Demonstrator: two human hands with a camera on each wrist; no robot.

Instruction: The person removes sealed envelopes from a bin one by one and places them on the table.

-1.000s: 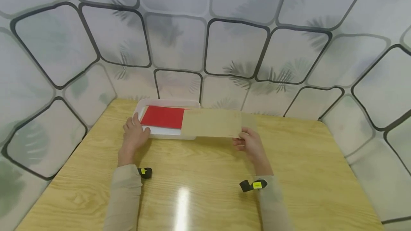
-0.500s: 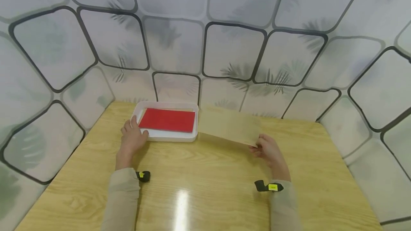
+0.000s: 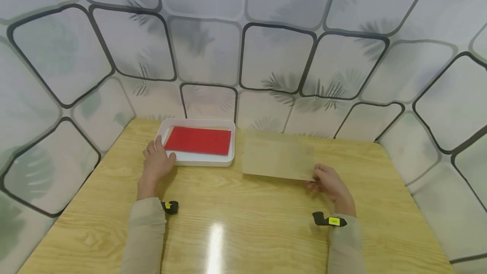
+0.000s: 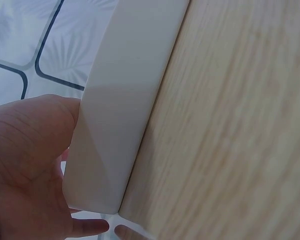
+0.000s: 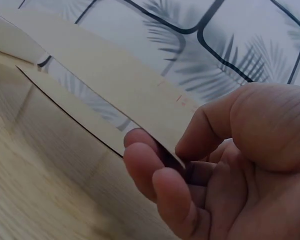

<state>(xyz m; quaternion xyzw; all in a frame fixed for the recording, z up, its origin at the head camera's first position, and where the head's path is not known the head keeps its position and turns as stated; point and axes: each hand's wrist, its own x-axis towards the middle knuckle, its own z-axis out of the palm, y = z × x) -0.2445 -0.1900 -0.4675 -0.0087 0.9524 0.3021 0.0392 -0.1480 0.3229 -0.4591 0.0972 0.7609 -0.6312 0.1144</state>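
A kraft-paper envelope (image 3: pixel 277 157) hangs tilted above the right half of the table, its near right corner pinched between thumb and fingers of my right hand (image 3: pixel 332 184). Faint red print marks its face in the right wrist view. Just below it there, a second tan paper piece (image 5: pixel 72 102) lies close to the tabletop, mostly covered in the head view. My left hand (image 3: pixel 157 165) holds the left end of a white tray (image 3: pixel 201 163), thumb at the front rim and fingers around the corner. Inside the tray lies a red envelope-like piece (image 3: pixel 198 141), over a tan edge.
The wood-grain table (image 3: pixel 236 215) ends at a patterned wall covering (image 3: pixel 205 54) behind the tray, with more of it along both sides. Black straps with yellow labels, such as the right wristband (image 3: pixel 329 220), sit at both cuffs.
My right hand has carried the kraft envelope from over the tray rightward and nearer, uncovering the red piece. My left hand stays at the tray's left end.
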